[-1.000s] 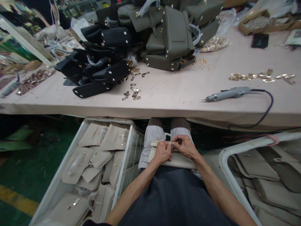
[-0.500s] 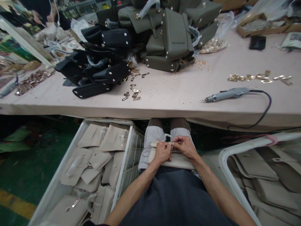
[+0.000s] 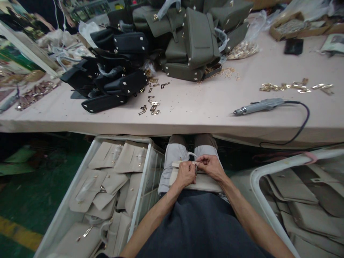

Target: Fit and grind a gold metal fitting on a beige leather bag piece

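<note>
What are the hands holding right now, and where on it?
Both the left hand and right hand grip a beige bag on the lap, at its top edge.

the left hand (image 3: 185,173) hides the beige bag's (image 3: 205,182) small clasp.

A pale beige bag (image 3: 200,182) lies flat across my lap, below the tabletop edge. My left hand (image 3: 185,174) and right hand (image 3: 212,166) pinch together at its upper edge, where a small metal fitting (image 3: 196,168) and a thin pale strap loop (image 3: 191,155) sit.
</note>
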A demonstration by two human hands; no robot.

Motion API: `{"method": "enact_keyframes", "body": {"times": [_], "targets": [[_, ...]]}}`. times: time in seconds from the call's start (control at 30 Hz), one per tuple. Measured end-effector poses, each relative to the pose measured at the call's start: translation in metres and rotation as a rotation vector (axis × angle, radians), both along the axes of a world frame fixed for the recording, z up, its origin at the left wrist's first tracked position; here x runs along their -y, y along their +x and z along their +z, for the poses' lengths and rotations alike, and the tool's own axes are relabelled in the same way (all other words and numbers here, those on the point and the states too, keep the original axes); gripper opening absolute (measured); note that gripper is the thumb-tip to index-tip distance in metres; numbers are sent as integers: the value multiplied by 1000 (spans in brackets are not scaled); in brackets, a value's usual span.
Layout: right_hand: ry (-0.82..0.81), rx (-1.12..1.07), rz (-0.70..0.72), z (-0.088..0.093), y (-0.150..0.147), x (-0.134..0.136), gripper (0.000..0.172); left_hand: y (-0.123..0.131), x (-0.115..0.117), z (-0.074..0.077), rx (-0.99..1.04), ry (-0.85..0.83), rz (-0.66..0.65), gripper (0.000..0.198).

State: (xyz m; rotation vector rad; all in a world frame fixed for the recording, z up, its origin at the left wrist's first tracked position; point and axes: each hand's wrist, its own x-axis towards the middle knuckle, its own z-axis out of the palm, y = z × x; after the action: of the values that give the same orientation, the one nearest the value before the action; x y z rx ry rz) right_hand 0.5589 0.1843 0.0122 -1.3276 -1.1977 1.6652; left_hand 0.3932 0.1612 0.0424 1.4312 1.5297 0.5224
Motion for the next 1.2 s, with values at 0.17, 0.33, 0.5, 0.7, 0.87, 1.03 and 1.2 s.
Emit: {"method": "enact_keyframes", "body": {"times": [0.17, 0.33, 0.5, 0.7, 0.87, 1.03, 1.2], "targets": [[-1, 4, -40, 1, -2, 0, 36, 2, 0, -1, -56, 62, -14, 39], [17, 27, -77, 0, -6, -3, 29, 0, 2, -2, -7, 28, 52, 41], [-43, 30, -77, 2, -12, -6, 34, -2, 2, -7, 80, -45, 55, 43], [-126, -103, -109, -5, -11, -7, 42, -1, -1, -12, 154, -91, 62, 45], [-88, -95, -36, -13, -5, -7, 44, 0, 1, -16, 258, -153, 87, 41], [29, 20, -71, -9, -2, -10, 40, 4, 6, -18, 503, -264, 151, 48], [65, 1, -88, 3, -2, -11, 36, 6, 7, -18, 579, -234, 156, 50]]}}
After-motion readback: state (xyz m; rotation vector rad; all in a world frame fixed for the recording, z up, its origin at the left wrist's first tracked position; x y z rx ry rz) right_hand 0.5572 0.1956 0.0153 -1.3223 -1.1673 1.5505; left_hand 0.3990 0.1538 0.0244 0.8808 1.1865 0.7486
